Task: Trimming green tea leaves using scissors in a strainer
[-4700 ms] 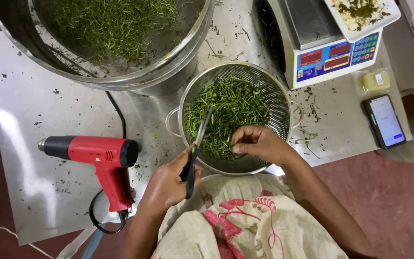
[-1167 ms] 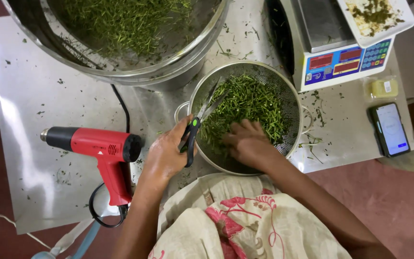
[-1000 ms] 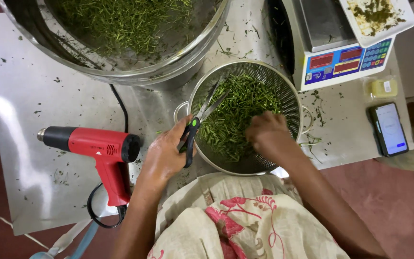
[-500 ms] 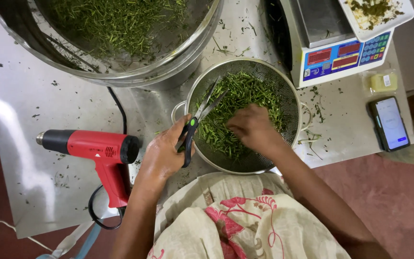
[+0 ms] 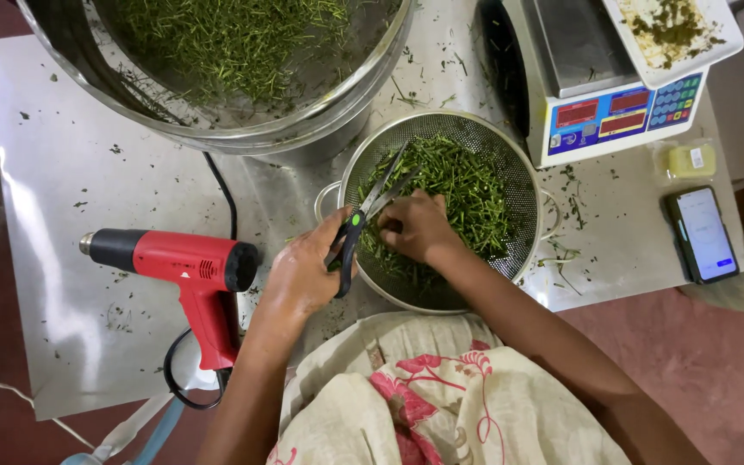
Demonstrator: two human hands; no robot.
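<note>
Left hand (image 5: 303,275) gripping green-handled scissors (image 5: 370,211), blades parted, long axis slanting up-right over the mesh colander (image 5: 523,185) on the table (image 5: 62,172); right hand (image 5: 419,228), nearer, pinching green stems (image 5: 467,185) just beside the blades.

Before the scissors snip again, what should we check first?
1. Scissors held firmly in the left hand: ok.
2. Blades open over the greens: ok.
3. Right hand fingers away from the blades: not ok, they sit right beside them.
4. Colander flat on the table: ok.
5. Heat gun switched off: cannot tell.
6. Phone away from the cutting: ok.
</note>
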